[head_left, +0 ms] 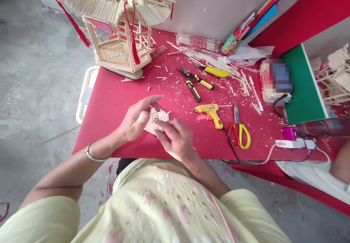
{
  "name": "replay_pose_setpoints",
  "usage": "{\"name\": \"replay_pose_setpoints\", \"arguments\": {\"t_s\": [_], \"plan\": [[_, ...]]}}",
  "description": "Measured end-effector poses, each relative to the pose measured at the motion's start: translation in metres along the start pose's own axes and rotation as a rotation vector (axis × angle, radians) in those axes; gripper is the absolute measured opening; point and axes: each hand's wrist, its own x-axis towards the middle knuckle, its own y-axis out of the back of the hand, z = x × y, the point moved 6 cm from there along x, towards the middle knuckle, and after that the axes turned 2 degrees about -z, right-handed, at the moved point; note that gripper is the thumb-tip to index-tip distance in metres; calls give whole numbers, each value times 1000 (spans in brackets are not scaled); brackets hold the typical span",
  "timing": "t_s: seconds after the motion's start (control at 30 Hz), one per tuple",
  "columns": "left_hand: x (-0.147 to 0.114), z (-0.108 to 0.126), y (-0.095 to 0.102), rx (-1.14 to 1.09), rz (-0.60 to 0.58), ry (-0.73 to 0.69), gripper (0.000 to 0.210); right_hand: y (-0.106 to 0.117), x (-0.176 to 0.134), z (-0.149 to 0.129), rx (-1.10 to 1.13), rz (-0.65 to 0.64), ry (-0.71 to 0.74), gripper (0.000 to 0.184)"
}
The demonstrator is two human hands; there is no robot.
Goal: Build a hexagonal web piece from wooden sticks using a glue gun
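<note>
A small panel of wooden sticks (163, 116), laid in a web-like pattern with gaps, lies at the table's front edge between my hands. My left hand (138, 118) is over its left side, fingers stretched out and apart from the thumb; whether it touches the panel is unclear. Over the panel's middle, the thumb and fingers of my right hand (177, 138) come together in a pinch. Anything between those fingertips is too small to make out. To the right, a yellow hot glue gun (209, 112) lies on its side with a glue stick in its back.
On the red table (109, 100) stands a stick-built pavilion (120, 49) with red tassels. Pliers-like cutters (191, 84), a yellow utility knife (216, 71), scissors (239, 128) and loose sticks (207, 58) lie about. A power strip (290, 143) and another person's arm (340, 162) are at right.
</note>
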Motion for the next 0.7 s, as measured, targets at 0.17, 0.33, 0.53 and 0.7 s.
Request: {"name": "replay_pose_setpoints", "arguments": {"t_s": [0.17,0.33,0.53,0.7], "plan": [[-14,15,-39,-138,-168,33,89,1,4,-26,-21,-45,129,21],[-29,9,-45,-178,-70,66,77,-4,-6,-29,-45,-32,201,10],[-44,8,-43,-138,-111,171,47,7,-16,-2,251,81,-34,12],[-44,4,-37,15,-69,209,28,1,-21,14,372,30,-143,13]]}}
